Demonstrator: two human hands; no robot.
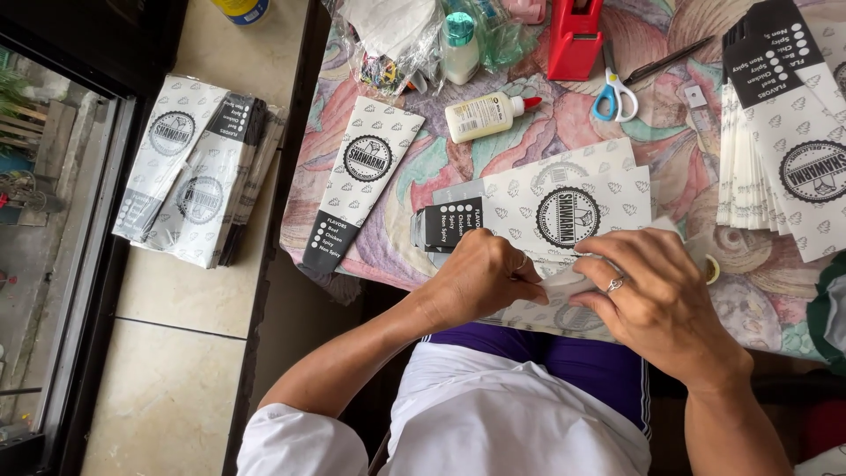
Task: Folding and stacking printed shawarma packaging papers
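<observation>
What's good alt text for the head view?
Two bare hands, left hand and right hand, press a white printed paper sleeve on a colourful patterned tablecloth; a white glue bottle and blue-handled scissors lie beyond.

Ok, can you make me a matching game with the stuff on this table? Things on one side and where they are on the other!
Things:
1. glue bottle
2. scissors
3. red tape dispenser
4. stack of printed paper sleeves

Places:
A. on the pale tiled ledge, off the table to the left
B. lying on its side, red cap pointing right
C. standing at the far edge of the flowery tablecloth
D. lying flat just below the dispenser, blue handles toward the person

Pairs: 1-B, 2-D, 3-C, 4-A
</observation>
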